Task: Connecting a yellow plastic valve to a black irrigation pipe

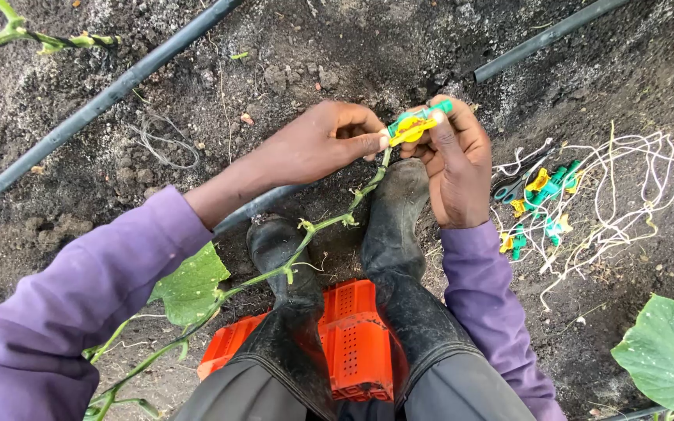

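In the head view, both hands are meeting above the toes of two black rubber boots (399, 210), over dark soil. The left hand (317, 144) is reaching in from a purple sleeve, its fingers pinching closed on the yellow part of a small green and yellow plastic clip (416, 123). The right hand (455, 168) is curling around the same clip from the other side, its fingers closed on the green end. A thin green vine stem (306, 234) is running from just below the clip down and to the left, across the left boot, carrying a broad leaf (190, 284) near the left sleeve. An orange perforated plastic crate (352, 339) is lying under the person's legs. To the right of the right hand, a heap of more green and yellow clips (544, 199) is sitting on the soil, tangled among loops of pale string (626, 187). Two black irrigation hoses (111, 93) are crossing the ground beyond the hands.
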